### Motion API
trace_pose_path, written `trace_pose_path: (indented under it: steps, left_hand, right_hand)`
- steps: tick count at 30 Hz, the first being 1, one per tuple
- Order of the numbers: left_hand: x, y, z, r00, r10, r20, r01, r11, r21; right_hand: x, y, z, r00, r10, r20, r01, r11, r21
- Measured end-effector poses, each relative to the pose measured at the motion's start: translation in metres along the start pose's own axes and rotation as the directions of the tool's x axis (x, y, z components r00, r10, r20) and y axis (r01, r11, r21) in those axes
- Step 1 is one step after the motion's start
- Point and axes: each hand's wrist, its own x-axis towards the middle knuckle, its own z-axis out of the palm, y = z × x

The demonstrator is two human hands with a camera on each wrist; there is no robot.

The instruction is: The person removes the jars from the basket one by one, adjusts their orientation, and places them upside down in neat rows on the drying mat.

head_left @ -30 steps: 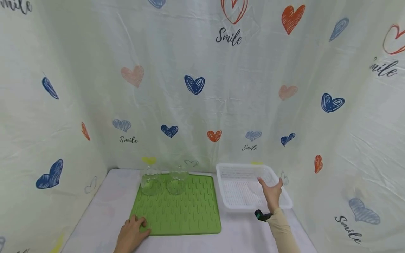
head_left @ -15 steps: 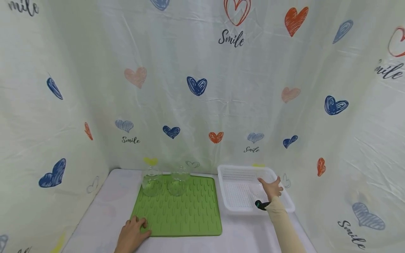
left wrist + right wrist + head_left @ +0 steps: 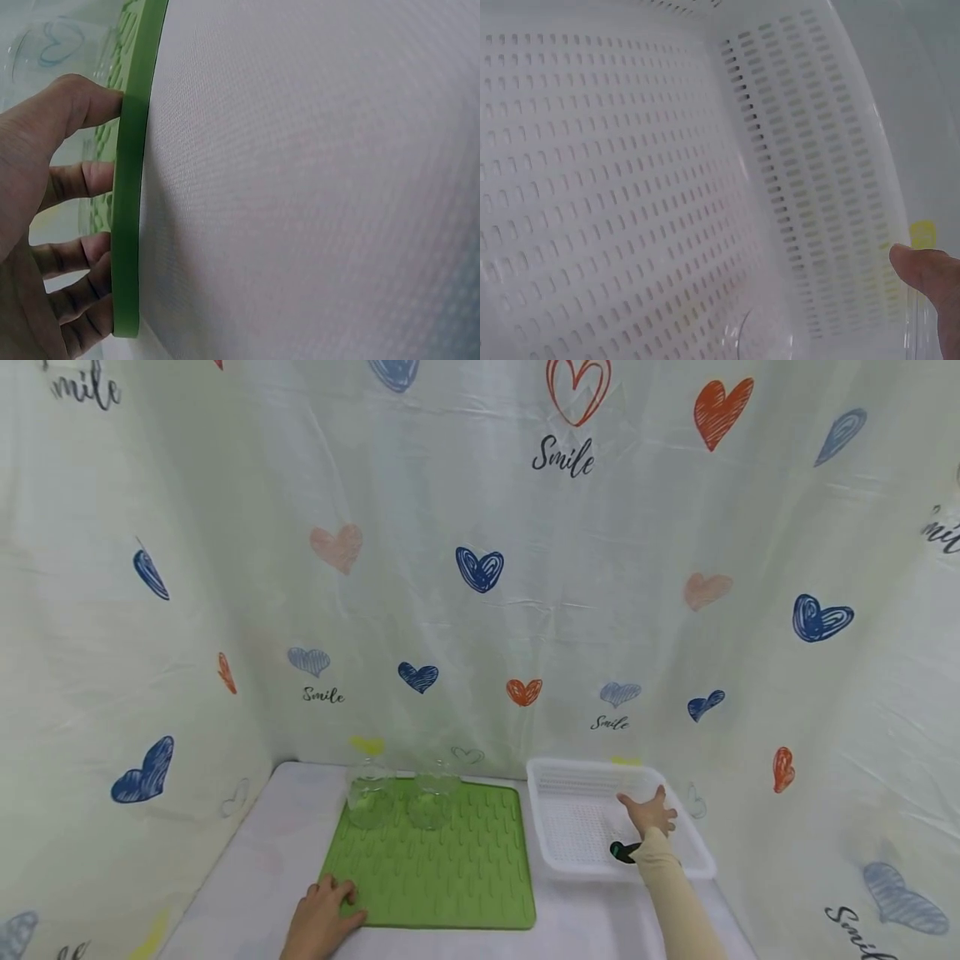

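Note:
My left hand (image 3: pixel 321 917) rests at the near left corner of a green ridged mat (image 3: pixel 450 881), its fingertips touching the mat's edge in the left wrist view. Two clear vessels, one (image 3: pixel 371 802) beside the other (image 3: pixel 430 803), stand at the back left of the mat. My right hand (image 3: pixel 649 815) is over the right part of a white perforated basket (image 3: pixel 551 853), thumb and fingers spread apart. Near it in the right wrist view, a clear rounded thing (image 3: pixel 769 337) shows at the bottom edge, mostly cut off. Whether the hand touches it is hidden.
A white cloth covers the table (image 3: pixel 258 852). Behind and at both sides hangs a pale curtain (image 3: pixel 420 610) printed with hearts and "Smile". The basket stands just right of the mat. A black device (image 3: pixel 624 852) sits at my right wrist.
My right hand has reached slightly farther into the basket and its fingers have fanned out. My left hand stays at the mat's corner. The head view has shifted a little.

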Motion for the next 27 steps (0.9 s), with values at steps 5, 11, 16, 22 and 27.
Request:
trace_pose_path:
  steps: [5,11,16,22,27]
  left_hand:
    - [0.000,0.003,0.000,1.000,-0.009,0.011,0.009,1.000,0.006]
    - [0.000,0.004,-0.002,1.000,-0.024,0.017,0.024,1.000,0.008]
    - [0.000,0.004,-0.002,1.000,-0.023,0.014,0.023,1.000,0.019]
    - [0.001,0.002,-0.001,0.999,-0.029,0.025,0.029,0.999,0.018]
    - [0.001,0.001,0.000,0.999,-0.030,0.033,0.030,0.999,0.014]
  right_hand:
    - [0.010,0.012,0.007,1.000,-0.002,0.017,0.003,1.000,-0.027]
    - [0.017,0.017,0.014,1.000,-0.009,0.008,0.009,0.999,-0.038]
    - [0.016,0.017,0.017,1.000,-0.015,-0.022,0.014,0.999,-0.030]
    - [0.015,0.016,0.018,0.998,-0.040,-0.045,0.040,0.999,-0.001]
    - [0.015,0.017,0.020,0.995,-0.044,-0.091,0.048,0.998,0.044]
